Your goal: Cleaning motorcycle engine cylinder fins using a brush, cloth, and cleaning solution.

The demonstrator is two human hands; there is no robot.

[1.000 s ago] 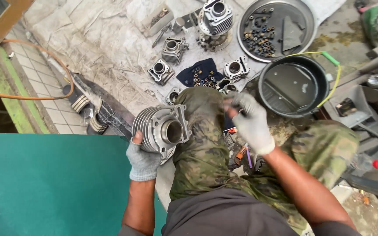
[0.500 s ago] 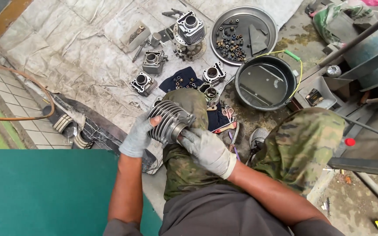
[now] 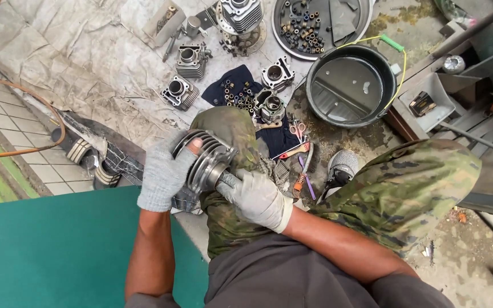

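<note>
Finned cylinder (image 3: 203, 157): over the left knee, between both hands.
Left hand (image 3: 164, 174): grasping its fins.
Right hand (image 3: 256, 198): fingers clenched at its open end.

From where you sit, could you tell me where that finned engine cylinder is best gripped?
Grip the finned cylinder around its ribbed barrel from the left side, as the left hand does; the ridges probably aid grip, and the bore end faces the right hand.

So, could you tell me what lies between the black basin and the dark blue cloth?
In the head view, two small finned cylinders lie between basin and cloth.
</note>
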